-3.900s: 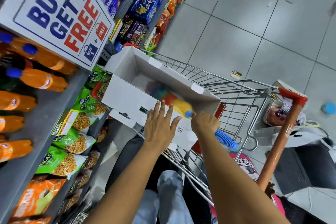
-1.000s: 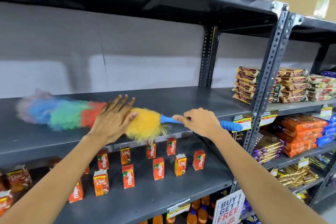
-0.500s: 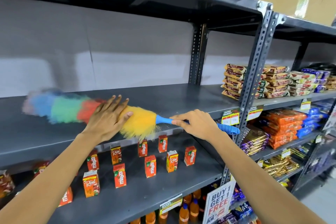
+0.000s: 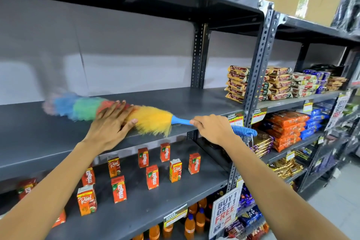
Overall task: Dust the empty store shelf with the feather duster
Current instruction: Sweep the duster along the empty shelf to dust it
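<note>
Right hand (image 4: pixel 212 129) clenched round the blue ribbed plastic handle of the rainbow-banded feather duster (image 4: pixel 150 118); left hand (image 4: pixel 111 122) open, palm flat on the red-orange plumes, pressing them down. Duster lies on the bare grey metal shelf (image 4: pixel 39 134) just inside its front edge, long axis parallel to that edge, blurred pale tip toward the left end, handle jutting right past the perforated upright. Legible below: "Real" and "Maaza" on small red juice cartons (image 4: pixel 118 189); "BUY 1 GET 1 FREE" on a white sign (image 4: pixel 224 212).
</note>
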